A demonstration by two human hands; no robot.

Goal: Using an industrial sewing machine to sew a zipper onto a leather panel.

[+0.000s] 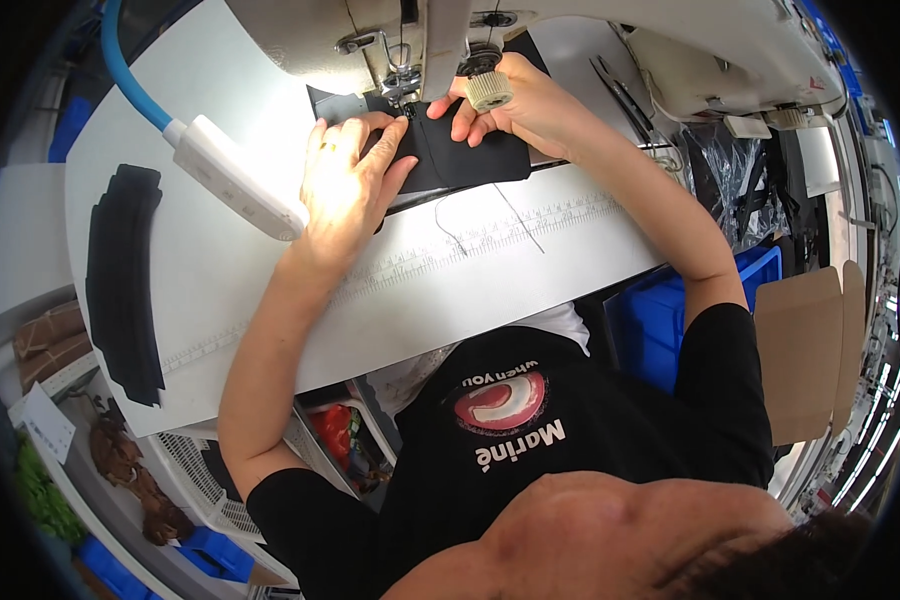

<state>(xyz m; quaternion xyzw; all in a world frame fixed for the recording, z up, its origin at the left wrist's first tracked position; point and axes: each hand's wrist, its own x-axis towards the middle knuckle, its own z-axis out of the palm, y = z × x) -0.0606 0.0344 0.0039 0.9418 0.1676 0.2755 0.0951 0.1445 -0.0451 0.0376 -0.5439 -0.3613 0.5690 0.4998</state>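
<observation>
At a sewing machine, a black fabric piece (478, 160) lies beneath the needle and presser foot (402, 88). My left hand (350, 178) rests on the left part of the fabric, its fingers stretched toward the presser foot and thumb spread apart. From the right, my right hand (532, 108) reaches over the fabric with its fingers loosely bent and apart, close to the needle area. A ribbed cream knob (489, 92) on the machine covers part of that hand. Nothing shows gripped between its visible fingers.
A white lamp (238, 178) on a blue flexible neck hangs left of my hands. Stacked black strips (125, 285) lie on the white table (390, 335). Tweezers (622, 98) lie right of the machine head. A blue crate (655, 325) and cardboard box (798, 355) stand at right.
</observation>
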